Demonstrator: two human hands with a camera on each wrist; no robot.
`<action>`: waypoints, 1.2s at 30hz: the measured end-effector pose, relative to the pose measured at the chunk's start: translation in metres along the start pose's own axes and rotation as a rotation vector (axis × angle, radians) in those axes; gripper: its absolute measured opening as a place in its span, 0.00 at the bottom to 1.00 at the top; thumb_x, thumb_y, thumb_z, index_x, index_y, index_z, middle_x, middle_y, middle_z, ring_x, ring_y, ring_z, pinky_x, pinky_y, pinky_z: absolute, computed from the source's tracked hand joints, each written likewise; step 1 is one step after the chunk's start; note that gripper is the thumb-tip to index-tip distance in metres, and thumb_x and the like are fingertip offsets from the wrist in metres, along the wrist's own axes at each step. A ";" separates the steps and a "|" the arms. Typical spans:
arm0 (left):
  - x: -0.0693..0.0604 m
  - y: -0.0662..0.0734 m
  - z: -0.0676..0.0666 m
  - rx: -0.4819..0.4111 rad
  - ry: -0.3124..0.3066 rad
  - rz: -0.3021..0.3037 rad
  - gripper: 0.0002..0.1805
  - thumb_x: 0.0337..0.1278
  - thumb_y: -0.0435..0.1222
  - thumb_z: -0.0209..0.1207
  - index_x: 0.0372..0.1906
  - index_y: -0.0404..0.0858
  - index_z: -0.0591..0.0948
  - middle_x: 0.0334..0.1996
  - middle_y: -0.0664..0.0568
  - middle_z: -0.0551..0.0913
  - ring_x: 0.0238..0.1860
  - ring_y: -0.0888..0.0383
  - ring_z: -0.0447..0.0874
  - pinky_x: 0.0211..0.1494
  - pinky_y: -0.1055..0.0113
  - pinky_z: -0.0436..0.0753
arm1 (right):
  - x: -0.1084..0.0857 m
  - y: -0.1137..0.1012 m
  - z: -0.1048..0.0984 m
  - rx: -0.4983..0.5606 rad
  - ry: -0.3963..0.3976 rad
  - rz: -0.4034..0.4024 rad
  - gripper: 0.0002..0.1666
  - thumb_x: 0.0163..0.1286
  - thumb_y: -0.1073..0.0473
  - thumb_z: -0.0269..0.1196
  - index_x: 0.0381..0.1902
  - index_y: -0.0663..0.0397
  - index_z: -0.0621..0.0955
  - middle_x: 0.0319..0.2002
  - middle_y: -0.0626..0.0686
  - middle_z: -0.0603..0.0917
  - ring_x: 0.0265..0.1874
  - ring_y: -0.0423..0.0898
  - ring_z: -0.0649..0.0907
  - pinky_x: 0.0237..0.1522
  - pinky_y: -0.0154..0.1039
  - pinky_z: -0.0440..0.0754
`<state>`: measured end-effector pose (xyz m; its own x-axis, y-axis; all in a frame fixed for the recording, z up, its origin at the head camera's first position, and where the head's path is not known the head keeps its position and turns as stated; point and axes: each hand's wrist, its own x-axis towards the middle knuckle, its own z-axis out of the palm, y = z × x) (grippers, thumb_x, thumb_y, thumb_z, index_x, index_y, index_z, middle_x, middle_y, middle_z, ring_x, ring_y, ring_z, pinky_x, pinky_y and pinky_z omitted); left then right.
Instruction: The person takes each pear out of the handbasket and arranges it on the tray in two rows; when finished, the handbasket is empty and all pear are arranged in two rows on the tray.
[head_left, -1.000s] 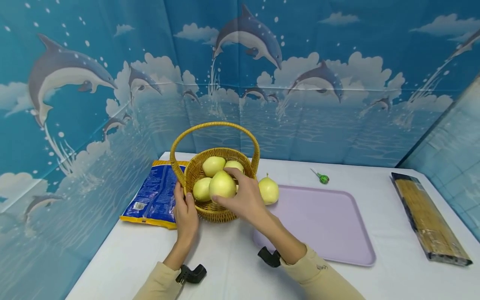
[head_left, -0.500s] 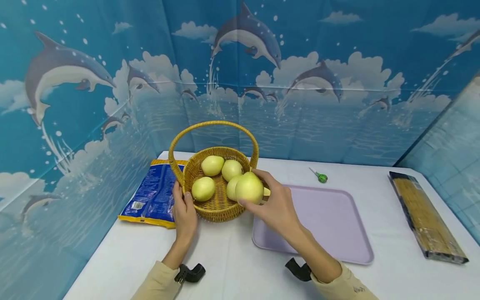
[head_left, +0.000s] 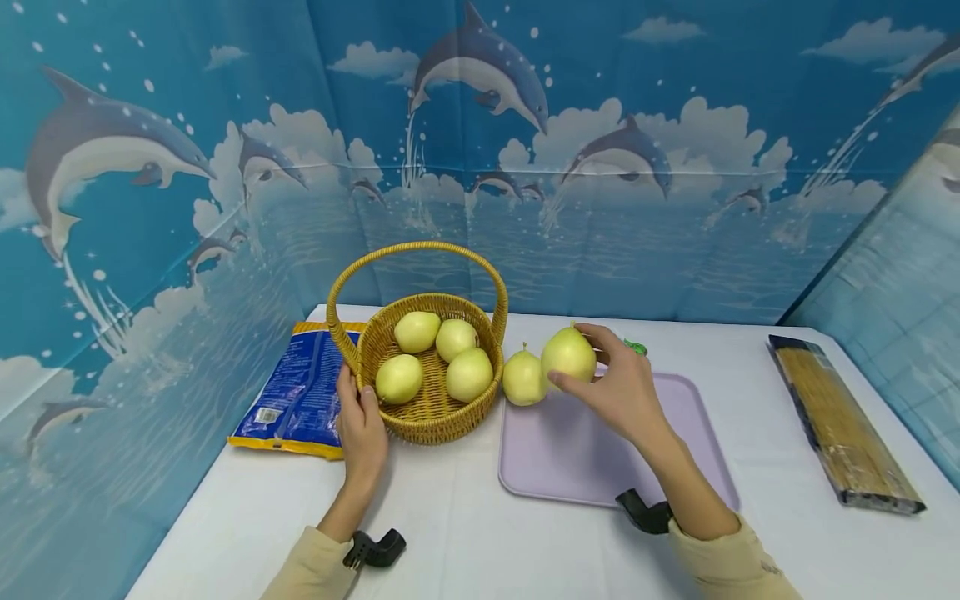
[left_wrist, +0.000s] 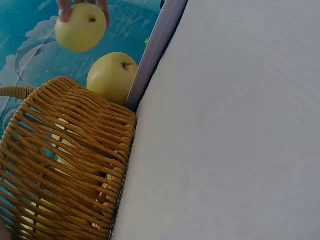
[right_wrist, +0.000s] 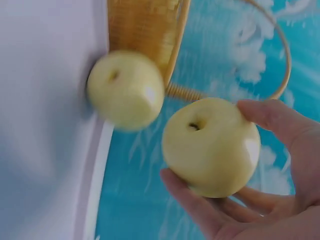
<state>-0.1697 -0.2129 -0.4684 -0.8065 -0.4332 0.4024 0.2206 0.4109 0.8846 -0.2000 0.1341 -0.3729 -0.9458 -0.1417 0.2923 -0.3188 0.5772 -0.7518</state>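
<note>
In the head view my right hand grips a yellow-green pear above the back left part of the lilac tray. The right wrist view shows thumb and fingers around that pear. Another pear stands at the tray's back left corner, beside the wicker basket. Several pears, one of them at the basket's right side, lie inside. My left hand rests against the basket's left side, its fingers near the foot of the handle; whether they curl round the rim is unclear.
A blue and yellow packet lies left of the basket, partly behind the left hand. Behind the right hand a small green item shows. A long clear-and-black package lies on the right. A dolphin-print curtain stands behind the table.
The right hand has carried its pear from over the basket rightward to above the tray, uncovering the pears in the basket. The left hand has stayed at the basket; the view has shifted slightly.
</note>
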 end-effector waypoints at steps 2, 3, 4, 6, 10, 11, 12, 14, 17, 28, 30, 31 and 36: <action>0.000 0.000 0.000 0.001 0.000 0.001 0.30 0.86 0.36 0.40 0.86 0.44 0.54 0.82 0.47 0.62 0.81 0.52 0.61 0.82 0.50 0.65 | 0.004 0.009 -0.007 -0.040 0.004 0.033 0.46 0.63 0.48 0.78 0.75 0.54 0.73 0.66 0.65 0.81 0.60 0.68 0.84 0.55 0.62 0.85; 0.000 -0.001 0.000 0.002 0.001 0.003 0.30 0.86 0.36 0.40 0.85 0.44 0.54 0.82 0.47 0.62 0.81 0.52 0.62 0.82 0.49 0.65 | 0.006 0.014 -0.010 -0.059 0.004 0.048 0.46 0.64 0.48 0.77 0.75 0.56 0.73 0.65 0.67 0.81 0.60 0.69 0.84 0.60 0.64 0.81; 0.000 -0.001 0.000 0.003 0.002 0.003 0.30 0.86 0.36 0.40 0.85 0.44 0.54 0.82 0.47 0.62 0.81 0.52 0.61 0.82 0.49 0.65 | 0.007 0.017 -0.012 -0.074 0.001 0.062 0.46 0.64 0.48 0.77 0.75 0.58 0.73 0.65 0.69 0.81 0.60 0.69 0.84 0.63 0.66 0.76; 0.000 -0.001 0.000 0.004 0.007 0.004 0.30 0.86 0.35 0.40 0.85 0.44 0.54 0.82 0.46 0.62 0.81 0.50 0.61 0.82 0.48 0.65 | 0.011 0.024 -0.016 -0.093 -0.013 0.089 0.47 0.64 0.49 0.77 0.75 0.61 0.72 0.65 0.71 0.81 0.60 0.70 0.83 0.67 0.68 0.68; -0.001 0.000 0.000 0.000 0.012 0.004 0.30 0.86 0.36 0.40 0.85 0.43 0.54 0.82 0.44 0.62 0.81 0.49 0.61 0.82 0.46 0.64 | 0.016 0.035 -0.016 -0.138 -0.050 0.138 0.47 0.64 0.50 0.77 0.74 0.65 0.72 0.64 0.74 0.80 0.60 0.71 0.82 0.65 0.68 0.69; -0.001 0.000 0.000 0.000 0.011 0.006 0.30 0.86 0.36 0.40 0.85 0.43 0.54 0.82 0.44 0.62 0.81 0.48 0.61 0.82 0.46 0.64 | 0.016 0.037 -0.016 -0.144 -0.060 0.155 0.47 0.64 0.50 0.77 0.74 0.66 0.72 0.64 0.74 0.80 0.62 0.72 0.81 0.63 0.67 0.72; -0.001 0.001 0.000 0.000 0.010 0.008 0.30 0.86 0.36 0.40 0.85 0.43 0.54 0.82 0.44 0.62 0.81 0.48 0.61 0.82 0.46 0.65 | 0.017 0.040 -0.015 -0.154 -0.071 0.170 0.47 0.64 0.49 0.76 0.74 0.66 0.72 0.65 0.74 0.79 0.63 0.73 0.79 0.62 0.67 0.74; -0.001 0.001 0.000 -0.002 0.008 0.012 0.30 0.86 0.36 0.40 0.85 0.43 0.54 0.82 0.44 0.62 0.81 0.48 0.61 0.82 0.46 0.65 | 0.018 0.045 -0.013 -0.167 -0.092 0.201 0.48 0.64 0.48 0.76 0.74 0.66 0.72 0.66 0.74 0.78 0.65 0.74 0.76 0.58 0.66 0.79; -0.001 0.002 0.000 -0.001 0.008 0.013 0.30 0.86 0.35 0.40 0.85 0.43 0.54 0.81 0.44 0.63 0.81 0.48 0.62 0.82 0.46 0.65 | 0.018 0.050 -0.011 -0.170 -0.119 0.235 0.47 0.65 0.47 0.75 0.73 0.67 0.72 0.67 0.74 0.76 0.66 0.77 0.71 0.58 0.66 0.79; 0.000 0.001 0.001 -0.002 0.001 0.015 0.30 0.86 0.37 0.40 0.86 0.44 0.53 0.82 0.44 0.62 0.81 0.48 0.61 0.82 0.46 0.64 | 0.019 0.058 -0.017 -0.257 -0.184 0.265 0.51 0.69 0.40 0.70 0.73 0.75 0.69 0.63 0.79 0.78 0.62 0.77 0.76 0.56 0.66 0.80; 0.000 0.000 0.001 0.000 0.005 0.020 0.30 0.86 0.37 0.40 0.85 0.44 0.54 0.82 0.44 0.63 0.81 0.47 0.61 0.82 0.45 0.64 | 0.020 0.058 -0.017 -0.263 -0.195 0.274 0.52 0.70 0.39 0.69 0.73 0.75 0.68 0.63 0.79 0.78 0.62 0.77 0.76 0.55 0.66 0.80; 0.000 0.000 0.001 0.000 0.007 0.022 0.30 0.86 0.37 0.40 0.85 0.44 0.54 0.82 0.44 0.63 0.81 0.48 0.62 0.82 0.46 0.65 | 0.020 0.058 -0.016 -0.260 -0.202 0.281 0.52 0.71 0.38 0.69 0.73 0.75 0.68 0.63 0.79 0.77 0.62 0.77 0.76 0.55 0.66 0.80; 0.001 0.000 0.000 0.007 0.014 0.022 0.30 0.86 0.36 0.40 0.85 0.44 0.54 0.81 0.44 0.64 0.80 0.49 0.63 0.81 0.47 0.65 | 0.021 0.060 -0.014 -0.234 -0.215 0.294 0.51 0.72 0.38 0.67 0.73 0.75 0.68 0.63 0.78 0.78 0.64 0.76 0.74 0.56 0.66 0.79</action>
<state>-0.1709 -0.2131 -0.4684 -0.7939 -0.4346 0.4253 0.2349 0.4259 0.8737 -0.2378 0.1770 -0.4036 -0.9936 -0.0938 -0.0627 -0.0344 0.7813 -0.6233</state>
